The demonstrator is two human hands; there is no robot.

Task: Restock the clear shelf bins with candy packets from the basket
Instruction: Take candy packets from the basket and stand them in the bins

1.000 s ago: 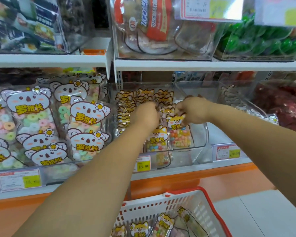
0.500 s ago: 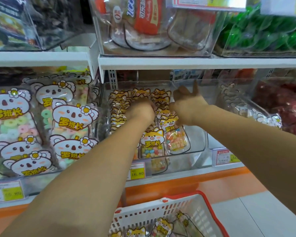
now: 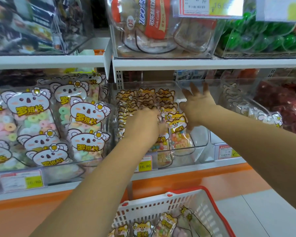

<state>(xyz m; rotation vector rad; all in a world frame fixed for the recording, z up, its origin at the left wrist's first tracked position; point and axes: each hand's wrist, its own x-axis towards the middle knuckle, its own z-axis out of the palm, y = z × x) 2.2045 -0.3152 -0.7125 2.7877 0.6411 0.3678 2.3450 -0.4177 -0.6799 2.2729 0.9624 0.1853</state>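
Since the earlier frame my right hand point(image 3: 197, 105) is opening, fingers point(image 3: 194, 90) spread wide; my left hand point(image 3: 143, 124) is bracing fox candy packets point(image 3: 177, 129) upright in the clear bin point(image 3: 200, 140), its fingers hidden.

Green sweets point(image 3: 263, 38) sit on the upper shelf point(image 3: 203, 63), top right.
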